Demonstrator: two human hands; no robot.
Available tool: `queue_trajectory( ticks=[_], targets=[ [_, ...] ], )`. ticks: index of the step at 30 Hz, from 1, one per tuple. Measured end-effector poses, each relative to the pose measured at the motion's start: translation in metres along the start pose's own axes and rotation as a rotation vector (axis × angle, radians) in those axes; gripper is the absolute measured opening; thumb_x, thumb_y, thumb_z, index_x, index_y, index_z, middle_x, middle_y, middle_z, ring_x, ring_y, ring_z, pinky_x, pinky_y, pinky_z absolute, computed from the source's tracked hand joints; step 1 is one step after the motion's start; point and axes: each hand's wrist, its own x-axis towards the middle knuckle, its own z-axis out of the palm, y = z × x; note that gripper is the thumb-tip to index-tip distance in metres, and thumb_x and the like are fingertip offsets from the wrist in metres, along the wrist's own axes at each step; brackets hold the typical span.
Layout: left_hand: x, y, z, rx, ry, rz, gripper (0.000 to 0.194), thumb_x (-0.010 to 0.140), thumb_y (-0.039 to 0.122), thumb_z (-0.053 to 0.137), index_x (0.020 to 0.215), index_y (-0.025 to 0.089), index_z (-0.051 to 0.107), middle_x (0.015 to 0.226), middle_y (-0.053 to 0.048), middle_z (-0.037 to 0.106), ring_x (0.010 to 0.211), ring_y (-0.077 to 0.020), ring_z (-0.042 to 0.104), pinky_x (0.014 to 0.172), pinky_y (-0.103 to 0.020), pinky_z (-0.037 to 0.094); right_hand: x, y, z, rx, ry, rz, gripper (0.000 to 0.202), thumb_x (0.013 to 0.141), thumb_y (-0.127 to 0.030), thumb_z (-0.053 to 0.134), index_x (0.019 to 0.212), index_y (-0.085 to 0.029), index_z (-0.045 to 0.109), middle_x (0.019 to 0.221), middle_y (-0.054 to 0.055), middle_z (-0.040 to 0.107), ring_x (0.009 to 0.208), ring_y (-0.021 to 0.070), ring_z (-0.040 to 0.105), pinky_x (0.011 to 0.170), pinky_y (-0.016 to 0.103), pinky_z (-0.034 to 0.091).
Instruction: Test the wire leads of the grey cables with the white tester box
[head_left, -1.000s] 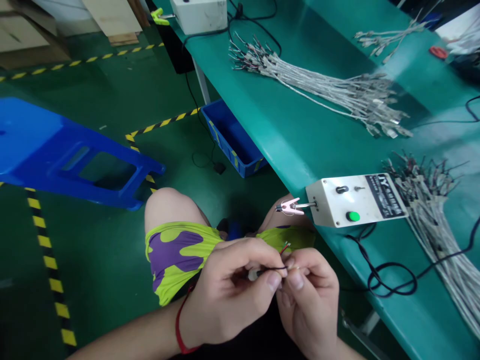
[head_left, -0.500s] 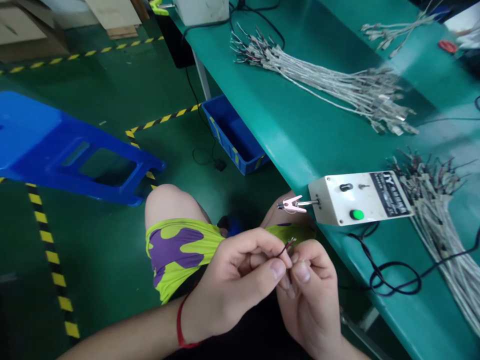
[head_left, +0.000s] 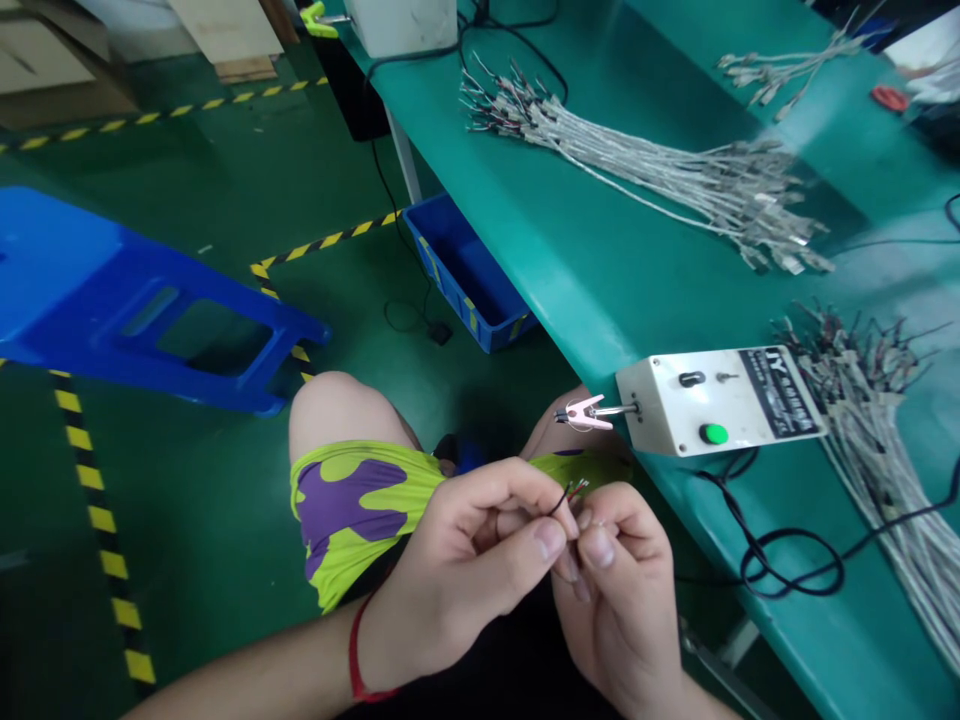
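— What's around your hands?
— A white box with a green button (head_left: 720, 398) sits at the edge of the green tabletop (head_left: 562, 230), its pink spring clip (head_left: 579, 411) jutting off the edge. It stands between your hands and the right-hand bundle of pale grey cables (head_left: 874, 430); a second grey bundle (head_left: 645, 160) lies farther off.
— Your fingers?
— Your left hand (head_left: 480, 560) pinches the thin black and red wires (head_left: 577, 491), ends poking up past the fingertips. Your right hand (head_left: 626, 590) is just beside; I can't tell whether its fingertips grip a strand.
— What's changed?
— A second ago your black strand ran flat rightward; now it points up near the red.
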Motion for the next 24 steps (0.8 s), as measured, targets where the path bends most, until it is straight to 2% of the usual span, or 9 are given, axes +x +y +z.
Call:
queue_trajectory(
  ticks=[4,9,13,19,24],
  targets=[
    [0.000,0.005,0.003,0.068,0.016,0.023,0.010,0.105,0.024,0.070,0.100,0.016,0.074,0.081,-0.003,0.070,0.053,-0.0042,0.045,0.046,-0.015,0.033,0.001,0.000,0.000,-0.011,-0.003,0.000,0.015,0.088,-0.028,0.086,0.081,-0.024,0.074,0.061,-0.005,0.058,0.054,0.0073,0.052,0.057,0.021,0.046],
    [-0.002,0.010,0.005,0.288,0.066,0.075,0.017,0.102,0.030,0.072,0.094,0.015,0.072,0.068,-0.002,0.063,0.056,-0.0100,0.048,0.051,-0.023,0.035,0.000,0.001,-0.002,-0.045,-0.028,-0.014,0.015,0.088,-0.030,0.087,0.082,-0.024,0.074,0.060,-0.005,0.057,0.051,0.0078,0.048,0.055,0.022,0.046],
    [-0.002,0.011,0.004,0.409,0.047,0.145,0.014,0.102,0.027,0.070,0.095,0.015,0.072,0.074,-0.006,0.069,0.063,-0.0146,0.059,0.057,-0.026,0.042,-0.001,0.001,-0.003,-0.058,-0.031,-0.027,0.015,0.087,-0.031,0.087,0.082,-0.025,0.075,0.059,-0.005,0.057,0.051,0.0075,0.048,0.055,0.022,0.047],
    [-0.001,0.013,0.004,0.447,0.029,0.181,0.009,0.101,0.022,0.068,0.096,0.016,0.072,0.078,-0.008,0.074,0.065,-0.0157,0.063,0.059,-0.026,0.047,0.000,0.001,-0.002,-0.056,-0.029,-0.024,0.014,0.087,-0.031,0.087,0.082,-0.025,0.075,0.060,-0.006,0.057,0.051,0.0074,0.048,0.056,0.022,0.048],
    [-0.001,0.011,0.001,0.479,0.063,0.177,0.011,0.100,0.026,0.070,0.095,0.017,0.072,0.073,-0.005,0.068,0.063,-0.0156,0.061,0.058,-0.025,0.045,-0.001,0.003,-0.005,-0.050,0.001,-0.008,0.015,0.086,-0.029,0.088,0.080,-0.025,0.075,0.062,-0.005,0.059,0.052,0.0076,0.050,0.058,0.023,0.049]
  ],
)
